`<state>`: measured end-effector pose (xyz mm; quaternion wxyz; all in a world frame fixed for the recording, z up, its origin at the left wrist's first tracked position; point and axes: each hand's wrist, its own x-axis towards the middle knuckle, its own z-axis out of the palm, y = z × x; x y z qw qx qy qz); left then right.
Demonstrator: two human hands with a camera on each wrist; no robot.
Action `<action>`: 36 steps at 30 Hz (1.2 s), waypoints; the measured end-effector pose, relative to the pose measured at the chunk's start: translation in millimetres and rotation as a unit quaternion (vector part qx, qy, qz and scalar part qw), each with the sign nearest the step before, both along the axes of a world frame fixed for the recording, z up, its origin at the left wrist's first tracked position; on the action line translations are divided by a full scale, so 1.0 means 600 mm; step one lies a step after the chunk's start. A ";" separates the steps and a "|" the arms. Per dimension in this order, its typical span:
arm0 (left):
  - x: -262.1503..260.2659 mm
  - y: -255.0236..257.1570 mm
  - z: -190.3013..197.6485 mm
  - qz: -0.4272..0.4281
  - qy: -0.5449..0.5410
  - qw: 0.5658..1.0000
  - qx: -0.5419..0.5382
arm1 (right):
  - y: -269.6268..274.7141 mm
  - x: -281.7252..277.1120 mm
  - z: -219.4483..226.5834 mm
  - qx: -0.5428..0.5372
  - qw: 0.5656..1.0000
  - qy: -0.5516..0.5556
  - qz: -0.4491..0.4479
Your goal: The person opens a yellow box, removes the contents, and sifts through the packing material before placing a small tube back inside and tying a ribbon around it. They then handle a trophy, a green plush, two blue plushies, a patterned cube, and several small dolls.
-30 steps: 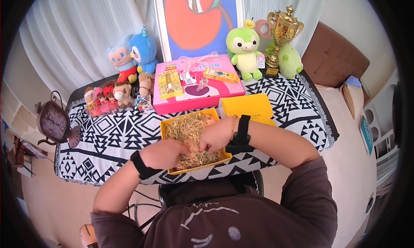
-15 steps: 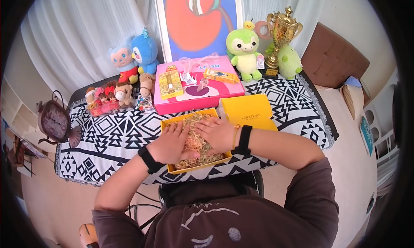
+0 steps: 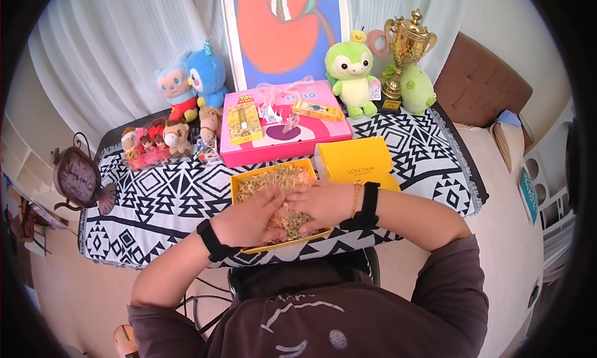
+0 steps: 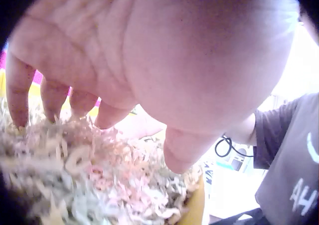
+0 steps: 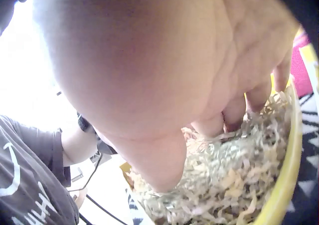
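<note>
A yellow box [image 3: 234, 189] filled with shredded paper [image 3: 264, 182] in pale green, cream and pink sits at the front of the table. Over its middle, my left hand [image 3: 242, 222] rests palm down on the shreds with fingers spread. My right hand [image 3: 326, 204] comes in from the other side, also palm down, its fingertips beside the left fingers. Both wrist views show straight fingers touching the shredded paper [image 4: 134, 180], thumbs apart and nothing gripped. In the right wrist view the box rim [image 5: 291, 165] curves past the fingers. Anything beneath the shreds is hidden.
A yellow lid [image 3: 354, 154] lies right behind the box. Farther back is a pink box [image 3: 292, 148] carrying small packages. Plush toys [image 3: 353, 72], a gold trophy [image 3: 407, 47] and a metal clock [image 3: 78, 174] stand around. A patterned cloth [image 3: 143, 227] covers the table.
Both hands went from curled fingers digging in the shreds to flat, spread palms. Since then they have moved closer together and toward the box's near side.
</note>
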<state>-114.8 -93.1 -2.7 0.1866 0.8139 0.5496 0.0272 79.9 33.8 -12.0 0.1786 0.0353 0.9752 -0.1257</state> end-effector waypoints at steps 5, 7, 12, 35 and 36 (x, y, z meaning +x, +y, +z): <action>-0.011 -0.001 0.042 -0.006 -0.033 0.999 0.008 | 0.033 0.006 0.047 -0.099 0.990 0.100 -0.006; -0.020 -0.006 0.093 0.040 -0.107 0.992 0.044 | 0.064 0.013 0.113 -0.152 0.965 0.190 -0.098; -0.065 -0.006 0.130 0.129 -0.282 0.934 0.178 | 0.174 0.021 0.135 -0.001 0.867 0.339 -0.364; -0.133 -0.019 0.074 0.310 -0.452 0.833 0.080 | 0.156 0.033 0.148 0.094 0.904 0.304 -0.284; -0.126 -0.016 0.072 0.310 -0.452 0.832 0.080 | 0.137 0.031 0.143 0.094 0.905 0.304 -0.284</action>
